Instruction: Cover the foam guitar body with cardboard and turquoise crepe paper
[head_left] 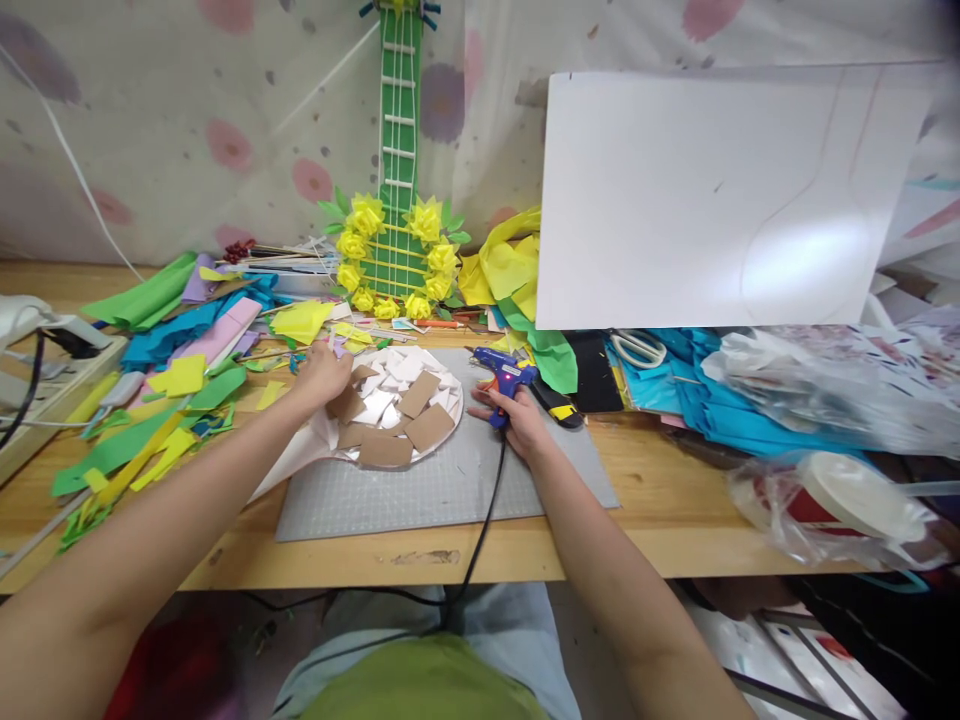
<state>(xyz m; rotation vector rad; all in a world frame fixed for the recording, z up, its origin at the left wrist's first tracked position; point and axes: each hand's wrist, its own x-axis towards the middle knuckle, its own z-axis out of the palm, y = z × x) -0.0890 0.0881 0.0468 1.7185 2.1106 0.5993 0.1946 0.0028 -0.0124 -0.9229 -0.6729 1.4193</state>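
Observation:
My right hand (pixel 519 415) grips a blue hot glue gun (pixel 504 372) with a small red light glowing on its side. Its nozzle points up and left, and a black cord hangs from the handle. Close to the upper left edge of a white guitar-shaped cutout (pixel 300 450), my left hand (pixel 324 374) has its fingers pinched together. A bit of white shows at the fingertips, too small to name. White paper scraps (pixel 390 385) and brown cardboard pieces (pixel 386 450) cover the round body of the cutout, which lies on a grey cutting mat (pixel 420 500).
A green guitar craft (pixel 396 190) with yellow paper flowers stands at the back. Right of it is a white board (pixel 712 190) with a faint drawn outline. A utility knife (pixel 556 405), scissors (pixel 637 348) and a bagged tub (pixel 832 500) lie rightward; coloured paper scraps (pixel 172 400) leftward.

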